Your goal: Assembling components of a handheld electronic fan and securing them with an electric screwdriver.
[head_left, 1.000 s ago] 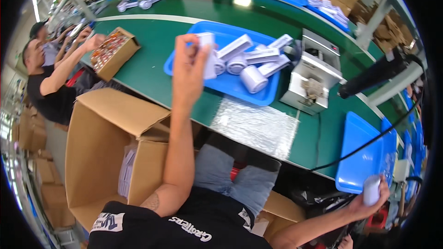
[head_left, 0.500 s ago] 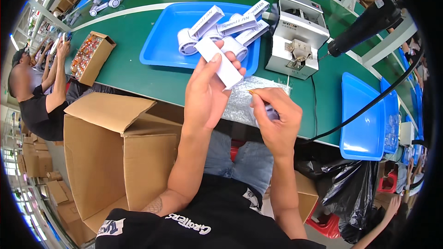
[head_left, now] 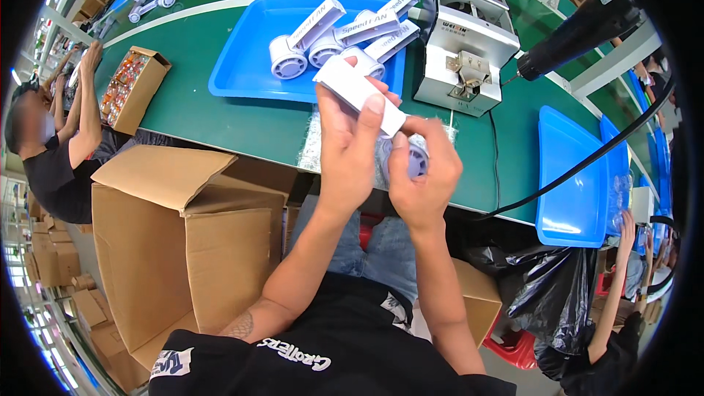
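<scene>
Left hand (head_left: pixel 346 158): grip clamped on white piece (head_left: pixel 359 95), at blue tray's (head_left: pixel 242 66) near edge. Right hand (head_left: pixel 431 187) at piece's lower end; can't tell if pinching. Best: brace piece, press lightly.

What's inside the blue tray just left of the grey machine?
Several white fans with round, grilled heads, overlapping. The left hand and its white block cover part of the tray's near edge; anything beneath the fans is hidden.
</scene>
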`<state>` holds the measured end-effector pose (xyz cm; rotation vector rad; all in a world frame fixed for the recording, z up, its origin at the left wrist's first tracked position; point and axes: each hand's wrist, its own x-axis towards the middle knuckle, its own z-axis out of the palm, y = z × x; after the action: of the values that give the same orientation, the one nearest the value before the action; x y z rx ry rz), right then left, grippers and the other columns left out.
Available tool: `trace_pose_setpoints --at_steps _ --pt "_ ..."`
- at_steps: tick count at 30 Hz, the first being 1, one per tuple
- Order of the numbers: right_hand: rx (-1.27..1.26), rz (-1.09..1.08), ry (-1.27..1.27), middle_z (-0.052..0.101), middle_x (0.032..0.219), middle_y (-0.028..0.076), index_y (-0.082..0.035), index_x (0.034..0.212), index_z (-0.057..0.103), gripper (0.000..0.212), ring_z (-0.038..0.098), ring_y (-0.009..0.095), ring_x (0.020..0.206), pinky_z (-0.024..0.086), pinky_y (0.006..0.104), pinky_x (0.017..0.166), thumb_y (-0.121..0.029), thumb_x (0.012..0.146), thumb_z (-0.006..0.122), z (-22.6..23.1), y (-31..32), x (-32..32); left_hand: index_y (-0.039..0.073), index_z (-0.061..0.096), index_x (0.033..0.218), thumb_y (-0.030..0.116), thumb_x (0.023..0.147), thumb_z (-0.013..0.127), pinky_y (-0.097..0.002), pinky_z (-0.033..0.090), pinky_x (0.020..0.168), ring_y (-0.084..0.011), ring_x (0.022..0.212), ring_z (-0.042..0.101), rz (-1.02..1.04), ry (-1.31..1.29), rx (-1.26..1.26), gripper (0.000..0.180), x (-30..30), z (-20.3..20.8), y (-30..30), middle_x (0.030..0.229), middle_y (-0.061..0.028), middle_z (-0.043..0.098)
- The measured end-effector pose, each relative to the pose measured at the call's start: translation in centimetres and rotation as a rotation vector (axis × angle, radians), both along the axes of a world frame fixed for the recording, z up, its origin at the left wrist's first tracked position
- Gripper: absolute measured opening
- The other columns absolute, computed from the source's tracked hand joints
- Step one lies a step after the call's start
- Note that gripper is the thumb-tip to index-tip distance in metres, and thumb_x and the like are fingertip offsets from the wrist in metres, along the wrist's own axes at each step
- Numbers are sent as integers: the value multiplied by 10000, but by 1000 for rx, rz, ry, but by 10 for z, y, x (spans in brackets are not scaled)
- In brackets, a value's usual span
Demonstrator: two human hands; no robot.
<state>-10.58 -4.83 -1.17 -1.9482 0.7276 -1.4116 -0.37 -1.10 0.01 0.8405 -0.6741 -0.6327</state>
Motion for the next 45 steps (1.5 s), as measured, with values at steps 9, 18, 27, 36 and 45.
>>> trace_pose_setpoints --at_steps 9,18,27,36,45 --pt "65 195 109 550 1344 132 14 1344 623 515 609 218 1132 521 372 991 -107 867 778 22 -26 -21 -17 496 1308 124 1008 672 -375 530 802 -350 894 662 86 -601 106 375 -18 -31 -2 1067 -187 617" --pt "221 187 106 705 1145 93 20 1251 690 388 666 179 1043 521 333 945 -20 874 772 21 -44 -62 21 635 1200 329 706 926 -488 544 864 -420 1050 655 -140 -933 543 650 -24 -5 13 1111 -172 654" --pt "471 296 -281 744 1190 151 49 1244 626 446 716 197 1103 582 370 991 98 839 807 22 -37 -72 41 655 1230 132 675 962 -383 565 892 -315 1057 700 -193 -719 239 641 -15 -17 -3 1168 -119 693" --pt "323 370 -161 737 1203 206 56 1240 618 439 735 269 1123 627 398 959 135 839 780 -4 -47 -80 41 674 1237 149 668 966 -374 532 956 -282 1106 685 -237 -684 199 649 -6 -27 -3 1193 -109 694" --pt "233 422 -201 741 1189 227 53 1248 628 485 730 307 1144 621 430 980 128 806 813 -8 -49 -83 28 666 1320 107 682 943 -363 501 1032 -238 1185 650 -265 -731 180 700 -1 -31 -2 1268 -110 673"
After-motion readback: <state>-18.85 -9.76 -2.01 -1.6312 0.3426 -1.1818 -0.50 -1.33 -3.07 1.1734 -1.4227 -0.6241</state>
